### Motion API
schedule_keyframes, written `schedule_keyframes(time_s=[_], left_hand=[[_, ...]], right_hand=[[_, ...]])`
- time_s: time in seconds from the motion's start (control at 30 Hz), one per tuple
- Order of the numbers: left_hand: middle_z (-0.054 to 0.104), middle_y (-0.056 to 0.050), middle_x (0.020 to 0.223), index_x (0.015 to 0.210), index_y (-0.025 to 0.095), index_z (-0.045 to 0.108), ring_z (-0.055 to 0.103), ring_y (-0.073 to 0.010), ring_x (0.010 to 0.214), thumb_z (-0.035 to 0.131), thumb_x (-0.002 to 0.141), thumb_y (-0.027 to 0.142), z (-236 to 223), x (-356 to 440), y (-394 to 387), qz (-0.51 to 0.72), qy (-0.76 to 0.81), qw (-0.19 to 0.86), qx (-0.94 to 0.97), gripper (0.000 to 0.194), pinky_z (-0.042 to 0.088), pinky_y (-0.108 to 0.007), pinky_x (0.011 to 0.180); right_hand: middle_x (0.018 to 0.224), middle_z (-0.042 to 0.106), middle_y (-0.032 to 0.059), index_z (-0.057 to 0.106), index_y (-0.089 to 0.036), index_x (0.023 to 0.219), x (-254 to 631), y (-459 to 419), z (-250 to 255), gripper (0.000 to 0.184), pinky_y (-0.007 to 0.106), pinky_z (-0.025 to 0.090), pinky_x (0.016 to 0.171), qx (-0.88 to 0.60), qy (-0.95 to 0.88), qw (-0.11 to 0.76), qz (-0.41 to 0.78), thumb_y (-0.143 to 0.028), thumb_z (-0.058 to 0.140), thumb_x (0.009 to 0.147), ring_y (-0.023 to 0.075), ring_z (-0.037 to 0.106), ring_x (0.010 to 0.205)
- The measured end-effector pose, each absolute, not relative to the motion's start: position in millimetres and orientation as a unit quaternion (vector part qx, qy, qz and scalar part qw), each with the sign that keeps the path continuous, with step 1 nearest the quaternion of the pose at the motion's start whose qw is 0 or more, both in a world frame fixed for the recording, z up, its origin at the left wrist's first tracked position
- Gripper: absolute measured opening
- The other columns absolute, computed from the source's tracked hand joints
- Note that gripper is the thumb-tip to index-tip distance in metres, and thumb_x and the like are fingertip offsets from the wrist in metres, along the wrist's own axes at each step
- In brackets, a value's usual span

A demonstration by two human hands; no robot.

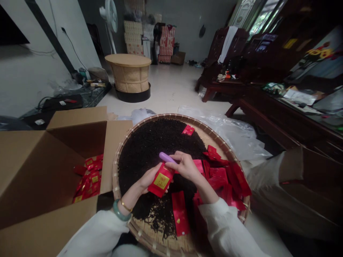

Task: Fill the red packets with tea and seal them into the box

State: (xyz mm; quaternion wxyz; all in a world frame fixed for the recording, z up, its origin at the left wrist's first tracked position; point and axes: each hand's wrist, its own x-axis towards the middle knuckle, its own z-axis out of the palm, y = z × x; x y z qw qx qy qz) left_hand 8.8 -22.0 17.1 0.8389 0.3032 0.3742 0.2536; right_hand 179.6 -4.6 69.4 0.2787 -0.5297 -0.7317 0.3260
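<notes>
My left hand (150, 178) is closed around a red packet (161, 181) with a yellow square label, held up over the tray. In my right hand (186, 165) is a small purple rounded tool (166, 157), lying across the packet's top edge; its exact kind does not show. Below both hands, dark loose tea leaves (150, 142) cover much of a round woven bamboo tray (115, 171). Flat red packets (218, 176) are piled on the tray's right side. One long red packet (180, 214) lies near the front, another small one (188, 130) on the leaves at the back.
An open cardboard box (24, 178) on the left holds several red packets (89, 178) with yellow labels. Clear plastic sheeting (227, 132) lies behind the tray. On the right stand another open box (292, 189) and dark wooden furniture (284, 114). A round wicker stand (131, 76) is farther back.
</notes>
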Motion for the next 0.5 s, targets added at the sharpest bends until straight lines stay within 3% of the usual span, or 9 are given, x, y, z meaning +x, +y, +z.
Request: schedule_keyframes(time_s=[0.5], left_hand=[[0.071, -0.012, 0.077, 0.106, 0.009, 0.063, 0.065, -0.0197, 0.057, 0.042, 0.086, 0.06, 18.4, 9.2, -22.5, 0.255, 0.377, 0.84, 0.296, 0.059, 0.053, -0.033, 0.055]], right_hand=[[0.065, 0.049, -0.0012, 0.076, -0.021, 0.087, 178.6, -5.9, 71.6, 0.014, 0.025, 0.031, 0.058, -0.534, -0.732, 0.275, 0.321, -0.028, 0.069, 0.078, 0.0139, 0.048, 0.064]])
